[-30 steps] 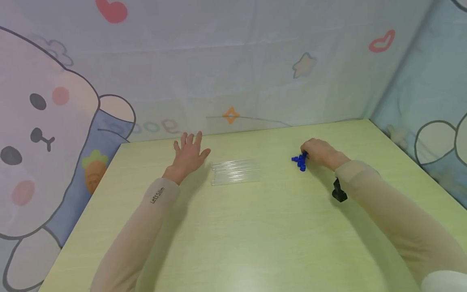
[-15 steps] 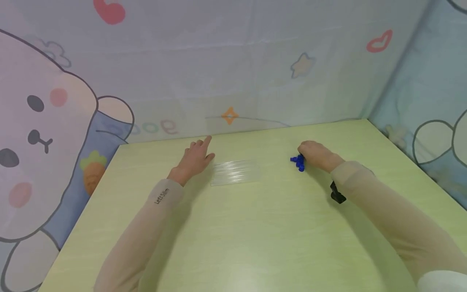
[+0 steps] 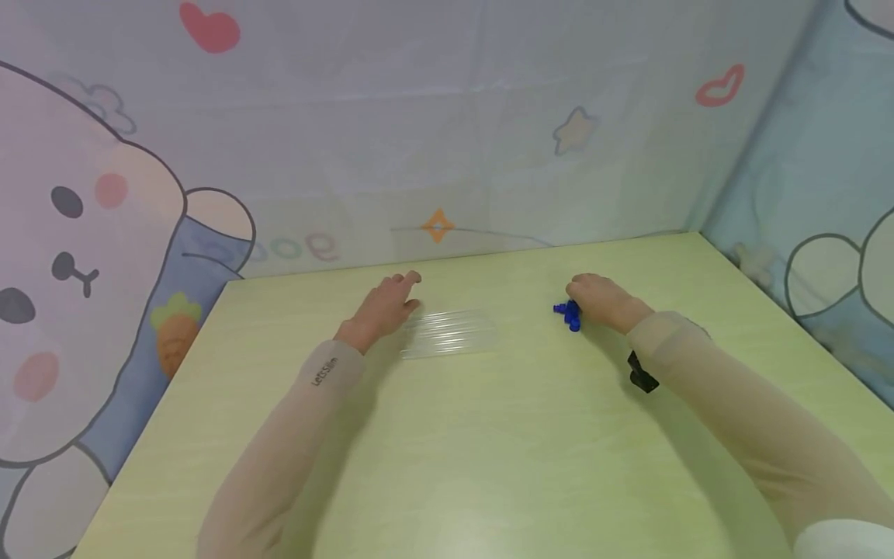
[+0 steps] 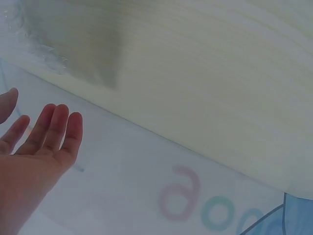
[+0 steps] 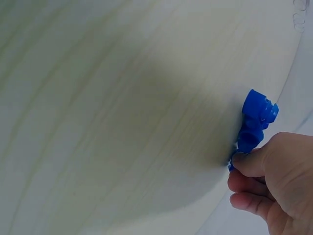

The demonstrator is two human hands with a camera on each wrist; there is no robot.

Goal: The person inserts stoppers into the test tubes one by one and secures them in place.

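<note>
Several clear plastic tubes (image 3: pixel 450 334) lie side by side on the table, their open ends at the left. My left hand (image 3: pixel 384 308) hovers at the left end of the tubes, fingers loosely bent and thumb apart. In the left wrist view the left hand (image 4: pixel 41 152) has nothing between its fingers. Over to the right is a small cluster of blue plastic caps (image 3: pixel 572 314). My right hand (image 3: pixel 602 296) is at its far side, and in the right wrist view thumb and fingers pinch one blue cap (image 5: pixel 232 165), largely hidden by the thumb.
The pale wooden table (image 3: pixel 447 450) ends at the back against a printed cloth (image 3: pixel 391 140). A second cloth (image 3: pixel 824 171) stands along the right side. A black device (image 3: pixel 642 374) hangs under the right sleeve.
My left hand has moved right toward the tubes, and its spread fingers have bent. The right hand stays at the blue caps, with its fingers drawn in a little.
</note>
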